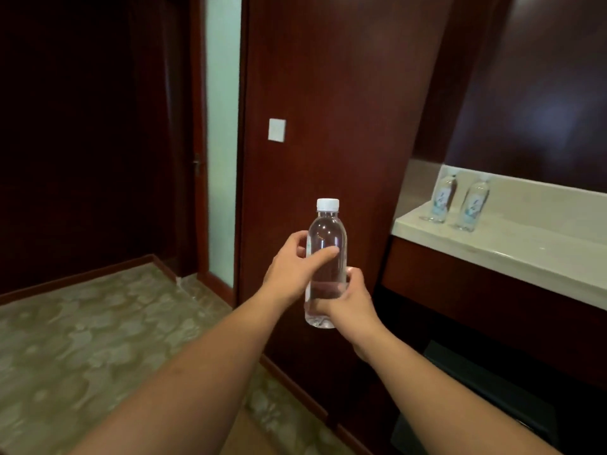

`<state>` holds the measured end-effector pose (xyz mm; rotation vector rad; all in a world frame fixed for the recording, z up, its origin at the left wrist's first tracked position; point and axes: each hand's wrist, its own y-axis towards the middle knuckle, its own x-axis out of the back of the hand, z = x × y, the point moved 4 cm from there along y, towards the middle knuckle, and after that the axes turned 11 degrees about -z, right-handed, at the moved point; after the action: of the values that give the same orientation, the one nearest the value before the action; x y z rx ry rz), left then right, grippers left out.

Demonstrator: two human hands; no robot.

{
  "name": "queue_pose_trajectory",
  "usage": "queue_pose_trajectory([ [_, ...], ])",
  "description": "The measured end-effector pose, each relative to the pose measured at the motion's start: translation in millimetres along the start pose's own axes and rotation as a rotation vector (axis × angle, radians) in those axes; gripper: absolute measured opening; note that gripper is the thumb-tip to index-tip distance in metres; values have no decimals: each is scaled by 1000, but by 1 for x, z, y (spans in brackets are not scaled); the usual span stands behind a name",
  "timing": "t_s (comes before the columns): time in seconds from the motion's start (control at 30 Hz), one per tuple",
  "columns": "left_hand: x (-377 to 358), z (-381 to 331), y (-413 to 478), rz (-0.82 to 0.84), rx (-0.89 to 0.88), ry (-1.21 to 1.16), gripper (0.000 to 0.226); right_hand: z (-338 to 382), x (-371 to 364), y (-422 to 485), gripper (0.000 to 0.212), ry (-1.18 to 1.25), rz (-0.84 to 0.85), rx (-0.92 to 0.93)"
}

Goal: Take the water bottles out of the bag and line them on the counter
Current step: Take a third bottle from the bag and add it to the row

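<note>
A clear water bottle [325,244] with a white cap is held upright in mid-air in the middle of the view. My left hand [292,269] wraps its upper body from the left, thumb across the front. My right hand [349,298] grips its lower part from the right. Two more labelled water bottles [442,200] [473,206] stand side by side at the left end of the pale stone counter [512,247], off to the right. A dark shape, possibly the bag [486,399], lies low under the counter at the right.
A dark red wooden wall panel with a white switch plate [277,130] stands straight behind the held bottle. A doorway with a frosted glass strip [223,136] is at the left. Patterned carpet [92,349] covers the floor.
</note>
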<state>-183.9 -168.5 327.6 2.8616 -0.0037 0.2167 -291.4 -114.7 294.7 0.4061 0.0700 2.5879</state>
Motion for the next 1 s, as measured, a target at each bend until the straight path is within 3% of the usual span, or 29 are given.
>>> queue_pose_trajectory([
  [0.13, -15, -15, 14, 174, 51, -137, 73, 18, 29, 8, 63, 104, -143, -27],
  [0.23, -38, -32, 11, 278, 1, -232, 36, 25, 48, 9, 54, 199, -176, -32],
  [0.3, -57, -45, 7, 282, -53, -274, 26, 26, 67, 12, 48, 214, -188, -32],
  [0.43, -102, -60, 5, 283, -109, -304, 37, 22, 115, 23, 48, 149, -163, -21],
  [0.7, -213, -93, -8, 426, -108, -378, 49, 1, 219, 61, 55, 30, -301, -46],
  [0.83, -272, -110, -8, 407, -88, -381, 63, -6, 273, 84, 51, -27, -364, -12],
  [1.0, -331, -115, -15, 397, -71, -320, 56, -21, 311, 116, 34, -173, -426, 21],
])
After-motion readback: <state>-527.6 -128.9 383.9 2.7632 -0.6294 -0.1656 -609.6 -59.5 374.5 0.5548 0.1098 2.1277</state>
